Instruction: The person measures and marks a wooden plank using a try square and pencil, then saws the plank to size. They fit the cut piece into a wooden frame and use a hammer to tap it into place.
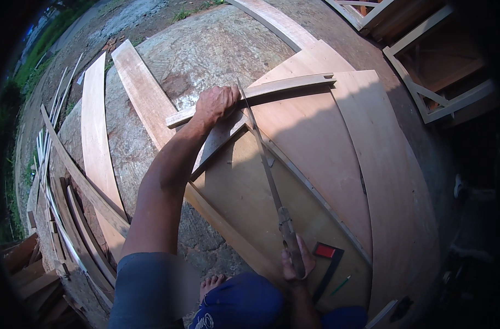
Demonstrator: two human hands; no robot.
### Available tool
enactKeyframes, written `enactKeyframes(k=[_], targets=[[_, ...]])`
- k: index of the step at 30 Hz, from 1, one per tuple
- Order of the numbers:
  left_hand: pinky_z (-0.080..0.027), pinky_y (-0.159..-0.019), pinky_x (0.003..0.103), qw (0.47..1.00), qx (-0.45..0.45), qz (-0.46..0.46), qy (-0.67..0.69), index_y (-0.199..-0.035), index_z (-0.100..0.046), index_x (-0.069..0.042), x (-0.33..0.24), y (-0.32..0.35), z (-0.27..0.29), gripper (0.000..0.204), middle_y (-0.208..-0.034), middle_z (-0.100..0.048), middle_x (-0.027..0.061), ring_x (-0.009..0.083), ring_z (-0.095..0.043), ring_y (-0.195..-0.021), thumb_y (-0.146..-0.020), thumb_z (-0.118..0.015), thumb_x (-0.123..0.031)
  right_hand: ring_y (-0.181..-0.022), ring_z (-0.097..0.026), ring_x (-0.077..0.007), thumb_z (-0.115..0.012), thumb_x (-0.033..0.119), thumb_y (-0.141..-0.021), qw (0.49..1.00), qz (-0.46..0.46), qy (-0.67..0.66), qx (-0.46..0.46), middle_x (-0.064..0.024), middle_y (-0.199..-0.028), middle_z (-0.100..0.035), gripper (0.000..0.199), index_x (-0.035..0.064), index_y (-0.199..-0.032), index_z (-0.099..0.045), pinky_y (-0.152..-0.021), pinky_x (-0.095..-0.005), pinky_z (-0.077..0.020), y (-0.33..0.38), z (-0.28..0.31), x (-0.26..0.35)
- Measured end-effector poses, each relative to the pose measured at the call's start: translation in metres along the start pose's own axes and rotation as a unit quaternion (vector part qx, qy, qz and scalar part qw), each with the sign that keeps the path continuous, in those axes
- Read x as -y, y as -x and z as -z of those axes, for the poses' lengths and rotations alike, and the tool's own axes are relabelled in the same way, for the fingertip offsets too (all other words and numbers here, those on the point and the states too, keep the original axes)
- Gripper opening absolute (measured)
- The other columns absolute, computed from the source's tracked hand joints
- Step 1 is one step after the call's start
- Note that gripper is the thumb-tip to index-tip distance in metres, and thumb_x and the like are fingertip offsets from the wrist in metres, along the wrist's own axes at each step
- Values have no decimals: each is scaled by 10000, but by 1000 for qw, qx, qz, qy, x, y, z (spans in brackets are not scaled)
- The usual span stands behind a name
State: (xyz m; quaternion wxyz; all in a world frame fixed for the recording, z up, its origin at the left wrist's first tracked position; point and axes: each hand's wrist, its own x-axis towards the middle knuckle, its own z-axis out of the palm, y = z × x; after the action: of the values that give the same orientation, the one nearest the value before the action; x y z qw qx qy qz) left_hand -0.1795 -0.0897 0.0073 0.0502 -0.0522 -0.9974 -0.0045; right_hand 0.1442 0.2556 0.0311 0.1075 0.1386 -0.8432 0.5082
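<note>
My left hand (218, 104) is closed around a narrow wooden strip (288, 85), which lies slantwise over the boards and has a notch at its right end. In my right hand (297, 260) is the handle of a handsaw (265, 164). Its long blade points away from me, and the far part crosses the strip just right of my left hand. Whether the teeth have cut into the wood cannot be made out. Beneath the saw is a framed plywood panel (239, 186). A red and black try square (325, 250) and a green pencil (341, 284) lie near my right hand.
Wide plywood sheets (392, 181) spread out on the right. Planks (96, 126) and thin strips (58, 192) lie to the left over a rock (206, 44). Wooden frames (447, 104) stand at the far right. My bare foot (211, 283) rests close to the panel's edge.
</note>
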Motion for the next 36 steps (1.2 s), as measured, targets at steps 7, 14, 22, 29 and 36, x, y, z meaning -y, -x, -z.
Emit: enactKeyframes(k=[7,14,22,29,36], targets=[[-548,-483,481,999,-18,-30,28,-955,-566,-59,-9,-5,-9,200,-698,-675,185,358,-706,-622,-1002,-469,-228,-842,-761,-344,-738,111,-865,998,29,-49,-35,-262,-1105,-723,563,-47,-1378,-569,-701,-366,-594,-145,-81,-18],[-553,-515,508,999,-27,-28,31,-980,-598,-48,-1,3,-11,260,-722,-681,200,405,-696,-643,-1010,-444,-256,-875,-745,-302,-718,153,-890,1000,-27,-4,3,-236,-1082,-726,560,-112,-1355,-552,-828,-373,-586,-9,-21,1],[-568,-564,478,998,-43,-3,54,-1018,-671,-129,-2,17,-3,259,-722,-696,156,352,-718,-679,-1015,-465,-286,-791,-762,-320,-753,76,-835,1000,13,-11,-18,-266,-1009,-726,564,-71,-1351,-578,-684,-376,-596,-33,-30,17],[-557,-543,478,998,-43,32,26,-1027,-567,-53,48,94,23,226,-720,-664,183,369,-704,-679,-1019,-453,-249,-799,-765,-326,-752,37,-818,997,58,-31,34,-238,-941,-737,566,-63,-1350,-587,-702,-372,-598,-15,-28,54],[-561,-550,496,997,-66,6,-38,-1031,-545,-75,67,138,36,178,-745,-667,163,366,-704,-708,-1001,-477,-237,-889,-770,-331,-753,43,-824,996,-19,-57,59,-244,-1001,-740,548,-60,-1339,-597,-752,-371,-602,5,-30,103]])
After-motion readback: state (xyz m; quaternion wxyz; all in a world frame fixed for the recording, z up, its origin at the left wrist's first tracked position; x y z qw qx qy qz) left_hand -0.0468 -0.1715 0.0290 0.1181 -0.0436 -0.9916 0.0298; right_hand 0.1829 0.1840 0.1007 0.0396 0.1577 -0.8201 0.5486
